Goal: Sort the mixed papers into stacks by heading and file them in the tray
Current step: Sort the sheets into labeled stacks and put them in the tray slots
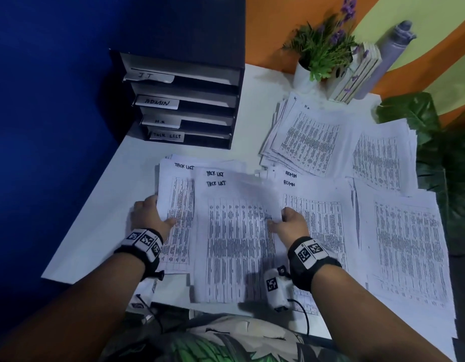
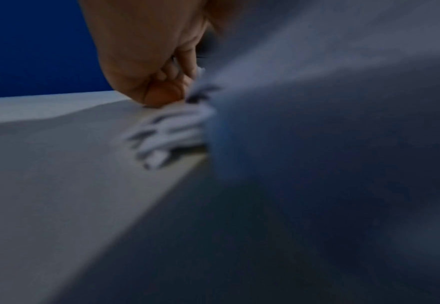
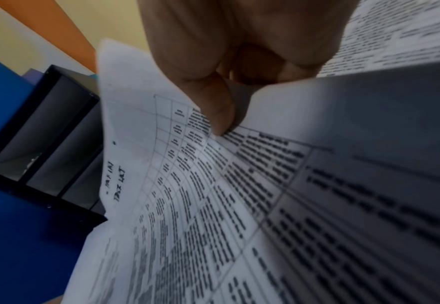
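Note:
A stack of printed sheets headed TASK LIST (image 1: 234, 231) lies at the front middle of the white table (image 1: 100, 231). My left hand (image 1: 153, 214) grips its left edge, fingers curled under the sheets (image 2: 171, 131). My right hand (image 1: 286, 220) pinches the right edge of the top TASK LIST sheets (image 3: 177, 185), thumb on top, and lifts them slightly. An ADMIN stack (image 1: 320, 212) lies just right of that hand. The black file tray (image 1: 184, 100) stands at the back left, its shelves labelled IT, ADMIN, H.R and TASK LIST.
More paper stacks cover the right side: one headed H.R (image 1: 304, 137) at the back, another (image 1: 385, 158) beside it, and one (image 1: 408, 249) at the front right. A potted plant (image 1: 320, 53), books (image 1: 356, 74) and large green leaves (image 1: 435, 142) border the back right.

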Demonstrator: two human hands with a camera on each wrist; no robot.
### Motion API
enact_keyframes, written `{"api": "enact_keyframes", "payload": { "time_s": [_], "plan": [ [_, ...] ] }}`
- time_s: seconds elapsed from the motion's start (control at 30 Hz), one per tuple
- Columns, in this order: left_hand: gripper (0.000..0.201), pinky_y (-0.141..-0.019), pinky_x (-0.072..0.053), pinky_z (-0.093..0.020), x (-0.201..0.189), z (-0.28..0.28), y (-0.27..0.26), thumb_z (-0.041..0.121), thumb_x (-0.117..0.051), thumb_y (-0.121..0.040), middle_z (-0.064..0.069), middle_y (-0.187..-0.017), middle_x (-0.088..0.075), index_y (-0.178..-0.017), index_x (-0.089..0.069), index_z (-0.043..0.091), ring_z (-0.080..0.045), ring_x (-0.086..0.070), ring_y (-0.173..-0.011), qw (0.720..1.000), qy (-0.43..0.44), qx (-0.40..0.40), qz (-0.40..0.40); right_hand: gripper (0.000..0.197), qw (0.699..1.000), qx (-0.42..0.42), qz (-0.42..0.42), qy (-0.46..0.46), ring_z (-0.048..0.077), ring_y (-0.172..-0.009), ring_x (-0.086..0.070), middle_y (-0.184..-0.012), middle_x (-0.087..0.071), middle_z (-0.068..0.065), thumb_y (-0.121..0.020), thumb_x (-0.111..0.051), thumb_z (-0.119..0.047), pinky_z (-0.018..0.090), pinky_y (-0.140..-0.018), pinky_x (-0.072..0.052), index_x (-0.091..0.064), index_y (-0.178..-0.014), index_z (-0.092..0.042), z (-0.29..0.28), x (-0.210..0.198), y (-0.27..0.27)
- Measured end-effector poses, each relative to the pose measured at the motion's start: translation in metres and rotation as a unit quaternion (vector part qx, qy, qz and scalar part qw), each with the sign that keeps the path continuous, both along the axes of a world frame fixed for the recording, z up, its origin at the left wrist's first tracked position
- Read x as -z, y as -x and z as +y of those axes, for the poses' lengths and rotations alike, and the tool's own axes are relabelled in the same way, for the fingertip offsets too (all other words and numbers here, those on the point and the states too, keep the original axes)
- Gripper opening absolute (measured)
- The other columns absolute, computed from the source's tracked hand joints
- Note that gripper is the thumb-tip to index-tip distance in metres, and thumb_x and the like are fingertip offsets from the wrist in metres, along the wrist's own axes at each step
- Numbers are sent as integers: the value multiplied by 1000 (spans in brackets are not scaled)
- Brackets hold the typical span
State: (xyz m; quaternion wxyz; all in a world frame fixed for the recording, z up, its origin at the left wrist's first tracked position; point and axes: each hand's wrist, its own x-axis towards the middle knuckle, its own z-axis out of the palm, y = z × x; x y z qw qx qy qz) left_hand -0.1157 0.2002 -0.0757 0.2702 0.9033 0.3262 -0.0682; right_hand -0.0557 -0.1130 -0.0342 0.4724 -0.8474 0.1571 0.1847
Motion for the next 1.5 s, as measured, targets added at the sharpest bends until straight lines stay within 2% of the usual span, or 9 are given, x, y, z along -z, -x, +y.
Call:
{"api": "enact_keyframes", "payload": {
  "time_s": [0.17,0.4,0.73,0.87,1.0,1.17,1.27,1.37,1.5],
  "plan": [
    [50,-98,-45,-38,-14,-4,7,5,-80,-72,-15,-120,-49,-117,-60,9,-32,-54,-107,995,22,-29,-97,44,999,-17,32,-33,27,-108,-61,-118,-64,13,-85,-66,-5,36,-95,-51,-55,-127,-7,3,1,2],
    [12,-73,-38,-29,-29,-9,5,14,-54,-95,-9,-100,-59,-105,-57,9,-26,-53,-84,988,81,-75,-109,8,995,24,22,-99,15,-78,-57,-86,-63,5,-92,-63,-13,31,-77,-46,-63,-84,-13,8,-5,0],
    [14,-79,-50,-31,-33,-17,2,17,-72,-84,-3,-86,-69,-92,-62,15,-22,-64,-81,936,309,-110,-128,15,985,55,13,-163,26,-74,-57,-79,-60,7,-89,-65,-7,41,-74,-50,-59,-97,-17,22,-10,-3],
    [34,-57,-33,-28,-34,-18,2,30,-58,-93,-11,-67,-47,-74,-47,5,-21,-44,-63,966,229,-65,-99,28,993,24,3,-117,34,-91,-65,-97,-67,12,-86,-66,-7,52,-83,-55,-58,-108,-22,18,-10,-3],
    [32,-55,-27,-30,-35,-17,1,26,-50,-96,-6,-64,-39,-71,-41,8,-22,-37,-61,978,182,-61,-79,21,993,33,8,-110,25,-83,-63,-91,-68,8,-87,-65,-4,46,-87,-54,-62,-95,-24,10,-12,-5],
    [28,-60,-33,-30,-37,-17,0,21,-49,-96,-11,-75,-52,-87,-54,-5,-24,-47,-71,979,180,-60,-70,24,987,66,26,-146,25,-88,-63,-93,-68,5,-85,-66,2,40,-87,-51,-63,-101,-15,0,-11,-7],
    [18,-77,-41,-29,-41,-23,-2,11,-50,-95,-6,-98,-61,-110,-57,6,-26,-57,-90,975,199,-57,-85,28,983,82,20,-162,24,-93,-64,-97,-69,7,-82,-65,9,37,-92,-49,-61,-96,-15,-2,-12,-7],
    [53,-94,-42,-31,-46,-32,-2,-1,-50,-93,-1,-120,-50,-138,-37,23,-20,-52,-110,955,243,-88,-145,32,984,85,-10,-156,21,-100,-63,-105,-68,5,-82,-64,9,35,-93,-46,-61,-101,-17,-3,-15,-7],
    [50,-98,-35,-24,-58,-45,-8,-8,-41,-94,-1,-131,-53,-135,-44,20,-19,-51,-120,961,214,-46,-170,34,986,61,-44,-146,21,-103,-63,-107,-67,1,-86,-65,-1,38,-92,-48,-57,-116,-17,-7,-22,-11]
  ]
}}
